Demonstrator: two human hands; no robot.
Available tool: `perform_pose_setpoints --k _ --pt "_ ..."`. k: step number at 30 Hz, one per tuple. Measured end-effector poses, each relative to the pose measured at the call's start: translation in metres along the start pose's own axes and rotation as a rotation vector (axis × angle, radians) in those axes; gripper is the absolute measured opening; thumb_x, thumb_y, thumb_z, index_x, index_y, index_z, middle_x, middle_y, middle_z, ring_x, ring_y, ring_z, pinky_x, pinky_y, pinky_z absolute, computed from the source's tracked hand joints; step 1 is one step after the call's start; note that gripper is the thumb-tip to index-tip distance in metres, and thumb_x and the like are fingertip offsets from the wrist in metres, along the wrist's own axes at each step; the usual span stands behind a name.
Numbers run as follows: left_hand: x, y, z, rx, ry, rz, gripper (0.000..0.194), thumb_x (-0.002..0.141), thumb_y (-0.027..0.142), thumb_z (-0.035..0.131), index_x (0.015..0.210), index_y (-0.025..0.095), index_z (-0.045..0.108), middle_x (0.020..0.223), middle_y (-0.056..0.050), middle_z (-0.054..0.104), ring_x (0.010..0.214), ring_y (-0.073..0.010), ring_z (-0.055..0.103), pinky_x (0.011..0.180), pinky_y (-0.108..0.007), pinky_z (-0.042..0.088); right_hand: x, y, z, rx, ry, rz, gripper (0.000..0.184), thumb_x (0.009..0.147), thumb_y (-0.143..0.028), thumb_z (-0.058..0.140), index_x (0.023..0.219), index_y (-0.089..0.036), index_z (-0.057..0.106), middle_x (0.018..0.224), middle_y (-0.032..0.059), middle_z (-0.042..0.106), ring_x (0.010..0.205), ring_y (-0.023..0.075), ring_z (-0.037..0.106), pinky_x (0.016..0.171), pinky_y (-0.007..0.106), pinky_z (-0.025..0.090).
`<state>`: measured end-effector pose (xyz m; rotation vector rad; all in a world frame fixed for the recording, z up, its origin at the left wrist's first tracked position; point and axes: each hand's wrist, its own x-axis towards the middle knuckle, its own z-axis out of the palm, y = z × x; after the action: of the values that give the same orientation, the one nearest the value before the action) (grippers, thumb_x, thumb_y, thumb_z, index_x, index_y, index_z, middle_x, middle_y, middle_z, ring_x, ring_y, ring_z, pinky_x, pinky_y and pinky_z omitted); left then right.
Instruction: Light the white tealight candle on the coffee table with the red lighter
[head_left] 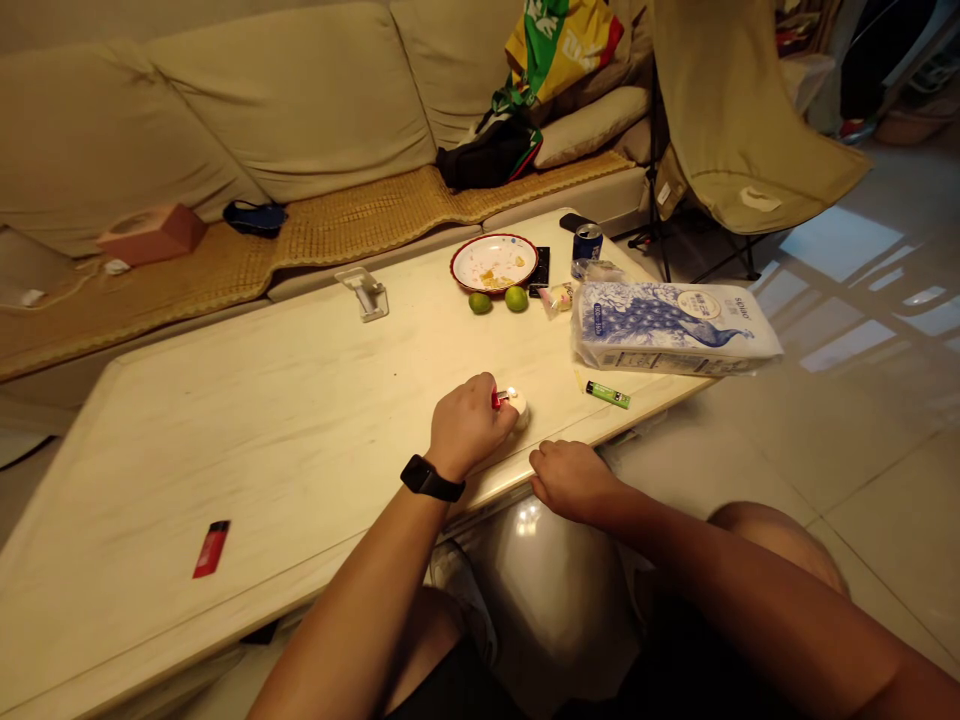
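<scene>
Head view shows the left hand [469, 427] curled shut around a red lighter [498, 400], its small flame lit against a small white ball [520, 410]. The ball sits on the pale wooden table [247, 430] just past the knuckles, right at the lighter's tip. The right hand [572, 482] lies loosely open on the table edge, holding nothing, a little way from the ball. The main risk is how close the flame sits to the fingers: a slip of the fist could burn skin, and a nudge could roll the ball toward the near edge. A green lighter [607, 395] and a plastic-wrapped paper pack [675, 328] lie nearby, so a stray flame could catch the wrapper.
</scene>
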<state>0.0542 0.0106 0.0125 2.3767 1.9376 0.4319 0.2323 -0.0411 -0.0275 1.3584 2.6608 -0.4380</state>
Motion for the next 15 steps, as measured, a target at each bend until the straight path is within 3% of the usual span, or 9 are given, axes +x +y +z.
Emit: perform_pose_setpoints --k 7,15 --pt "-0.004 -0.008 -0.003 -0.046 0.042 -0.027 0.025 0.088 0.047 0.049 0.086 0.022 0.051 0.081 -0.004 0.064 0.071 -0.0194 0.057 0.062 -0.033 0.035 0.0 0.0 -0.001 -0.01 -0.011 -0.001 0.029 0.095 -0.033 0.045 0.106 -0.014 0.065 0.104 0.015 0.068 0.094 0.0268 0.064 0.081 0.038 0.047" --pt "-0.019 -0.037 -0.011 -0.071 0.101 -0.065 0.023 0.086 0.045 0.052 0.086 0.022 0.05 0.078 -0.001 0.063 0.068 -0.0178 0.056 0.062 -0.032 0.037 0.001 0.001 0.001 -0.016 0.003 -0.011 0.028 0.095 -0.033 0.047 0.105 -0.014 0.064 0.103 0.0147 0.069 0.093 0.0264 0.065 0.08 0.036 0.047"
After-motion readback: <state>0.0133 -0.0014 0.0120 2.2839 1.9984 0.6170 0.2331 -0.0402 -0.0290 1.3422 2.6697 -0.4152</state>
